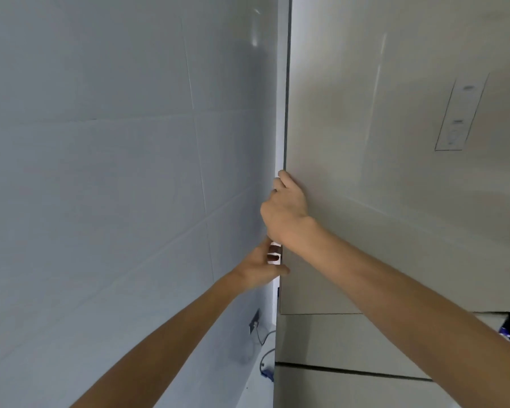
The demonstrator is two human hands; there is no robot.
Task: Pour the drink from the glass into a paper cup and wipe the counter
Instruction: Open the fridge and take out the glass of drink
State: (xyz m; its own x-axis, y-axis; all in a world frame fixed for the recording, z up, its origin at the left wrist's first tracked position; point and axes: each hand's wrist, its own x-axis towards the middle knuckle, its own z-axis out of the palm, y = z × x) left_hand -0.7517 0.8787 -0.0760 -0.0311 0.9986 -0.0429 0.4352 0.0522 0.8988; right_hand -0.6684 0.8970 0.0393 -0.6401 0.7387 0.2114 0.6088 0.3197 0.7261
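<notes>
Head view is showing the right hand (286,207) gripping the left edge of a beige door (380,172). At 7 o'clock from it, the left hand (259,267) is curling around the same edge. Glass and cup are not showing. A tiled wall (100,172) is standing at 9 o'clock.

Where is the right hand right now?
Centre of the head view: the right hand grips the left edge of the beige fridge door, just above the left hand.

Both hands (283,201) fill the narrow gap between tiled wall (100,172) and fridge door (380,172).
</notes>
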